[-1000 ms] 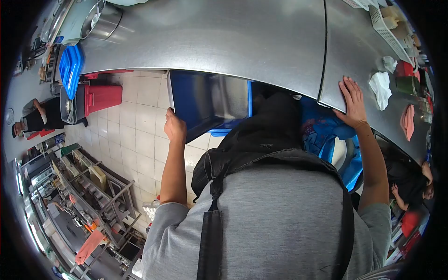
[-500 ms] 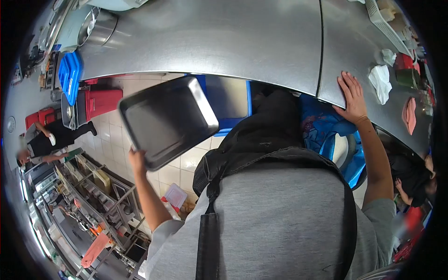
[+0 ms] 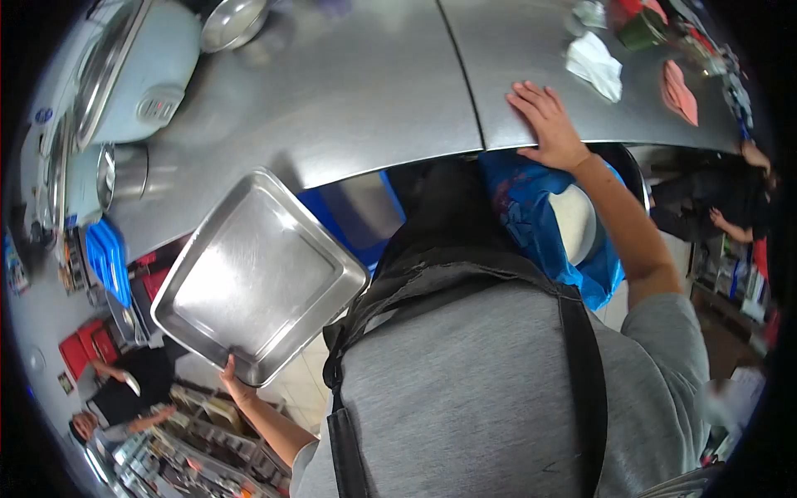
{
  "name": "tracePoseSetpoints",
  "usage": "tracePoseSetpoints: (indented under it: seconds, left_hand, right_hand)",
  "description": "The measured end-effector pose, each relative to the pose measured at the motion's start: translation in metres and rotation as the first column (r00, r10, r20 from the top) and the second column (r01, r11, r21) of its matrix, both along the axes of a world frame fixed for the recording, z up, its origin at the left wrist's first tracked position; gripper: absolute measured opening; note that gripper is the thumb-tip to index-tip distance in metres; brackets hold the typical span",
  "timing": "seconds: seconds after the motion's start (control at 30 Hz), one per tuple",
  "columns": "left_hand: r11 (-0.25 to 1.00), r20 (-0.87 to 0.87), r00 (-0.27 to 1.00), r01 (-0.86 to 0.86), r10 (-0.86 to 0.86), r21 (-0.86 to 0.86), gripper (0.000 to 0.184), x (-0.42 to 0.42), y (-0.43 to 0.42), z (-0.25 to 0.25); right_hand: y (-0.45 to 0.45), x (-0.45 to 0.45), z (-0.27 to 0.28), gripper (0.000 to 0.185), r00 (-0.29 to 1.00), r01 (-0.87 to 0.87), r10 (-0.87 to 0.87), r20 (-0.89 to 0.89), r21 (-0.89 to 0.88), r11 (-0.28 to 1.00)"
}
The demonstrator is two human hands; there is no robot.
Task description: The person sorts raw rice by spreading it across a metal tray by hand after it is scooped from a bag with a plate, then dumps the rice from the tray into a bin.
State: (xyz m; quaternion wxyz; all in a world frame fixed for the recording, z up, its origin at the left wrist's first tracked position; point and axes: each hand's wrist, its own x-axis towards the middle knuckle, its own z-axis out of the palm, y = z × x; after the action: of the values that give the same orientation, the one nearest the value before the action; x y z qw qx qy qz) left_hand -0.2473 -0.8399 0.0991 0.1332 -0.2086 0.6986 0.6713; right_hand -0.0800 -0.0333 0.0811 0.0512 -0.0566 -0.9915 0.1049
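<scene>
A rectangular stainless steel tray [image 3: 257, 274] hangs in the air in front of the counter, its inside facing up toward me. My left hand [image 3: 236, 380] grips it by the near corner, thumb over the rim, the other fingers mostly hidden beneath. My right hand [image 3: 552, 124] lies palm down on the edge of the steel counter [image 3: 332, 91], fingers stretched out. Below my right forearm is a blue plastic bag [image 3: 531, 207], opened around something white and grainy [image 3: 573, 224] that I cannot identify for sure.
A rice cooker [image 3: 154, 83] and a metal bowl [image 3: 234, 23] stand at the counter's left. Crumpled white tissue [image 3: 594, 66] and a pink cloth [image 3: 679, 93] lie on the right. A blue container [image 3: 357, 207] sits below the counter. Another person [image 3: 133, 386] stands at left, one at right [image 3: 706, 195].
The tray has tilted so its bright inside faces me and has come nearer the counter's edge. My right hand stays flat on the counter. The view has turned left.
</scene>
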Motion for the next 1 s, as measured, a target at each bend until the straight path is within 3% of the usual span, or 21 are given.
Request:
tracePoseSetpoints:
  seconds: [0.1,0.13,0.17,0.23,0.27,0.3,0.37,0.47,0.57,0.6,0.7,0.83,0.87,1.0]
  left_hand:
    - [0.994,-0.013,0.998,0.061,-0.061,0.089,0.055,-0.049,0.05,-0.034]
    - [0.997,0.006,0.998,0.056,-0.056,0.056,0.056,-0.064,0.085,-0.032]
    - [0.99,0.046,0.999,0.018,-0.011,-0.136,0.052,-0.075,0.13,-0.018]
    - [0.922,0.022,0.962,0.268,-0.273,-0.279,0.048,-0.104,0.178,-0.013]
    - [0.904,-0.03,0.936,0.331,-0.352,-0.269,0.046,-0.118,0.196,-0.021]
    - [0.883,-0.084,0.902,0.39,-0.423,-0.261,0.044,-0.131,0.215,-0.029]
    - [0.826,-0.178,0.83,0.455,-0.529,-0.333,0.041,-0.139,0.281,-0.017]
    - [0.794,-0.22,0.775,0.513,-0.592,-0.327,0.039,-0.16,0.346,-0.022]
    - [0.732,-0.173,0.742,0.545,-0.648,-0.409,0.037,-0.164,0.403,-0.022]
    - [0.705,-0.14,0.739,0.542,-0.659,-0.458,0.036,-0.161,0.421,-0.02]
    - [0.627,-0.171,0.655,0.565,-0.736,-0.536,0.033,-0.147,0.462,-0.017]
    - [0.661,-0.275,0.605,0.634,-0.747,-0.402,0.031,-0.157,0.489,-0.043]
    - [0.66,-0.263,0.607,0.654,-0.75,-0.37,0.031,-0.16,0.494,-0.044]
    - [0.655,-0.237,0.611,0.695,-0.755,-0.297,0.031,-0.159,0.504,-0.031]
  right_hand:
    - [-0.027,0.023,0.011,0.068,0.981,0.111,-0.129,-0.145,-0.126,0.986]
    - [-0.045,0.032,0.027,0.051,0.938,0.185,-0.224,-0.265,-0.166,0.969]
    - [-0.05,0.053,0.029,0.047,0.909,0.25,-0.304,-0.284,-0.213,0.945]
    - [-0.056,0.093,0.028,0.04,0.835,0.357,-0.449,-0.319,-0.307,0.882]
    - [-0.058,0.112,0.028,0.028,0.779,0.436,-0.516,-0.355,-0.286,0.854]
    - [-0.056,0.138,0.018,0.024,0.73,0.518,-0.613,-0.302,-0.341,0.784]
    - [-0.058,0.179,0.001,0.021,0.539,0.676,-0.836,-0.099,-0.542,0.5]
    - [-0.063,0.228,-0.037,0.029,0.389,0.8,-0.895,0.22,-0.562,0.21]
    - [-0.081,0.262,-0.099,0.049,0.367,0.927,-0.919,0.143,-0.133,0.35]
    - [-0.084,0.272,-0.124,0.063,0.326,0.942,-0.919,0.222,-0.154,0.297]
    - [-0.093,0.262,-0.128,0.062,0.165,0.972,-0.961,0.224,-0.203,0.12]
    - [-0.066,0.279,-0.151,0.057,0.009,0.958,-0.916,0.401,-0.267,-0.107]
    - [-0.068,0.285,-0.153,0.064,0.014,0.921,-0.908,0.419,-0.359,-0.151]
    - [-0.068,0.29,-0.171,0.074,-0.069,0.88,-0.889,0.453,-0.393,-0.268]
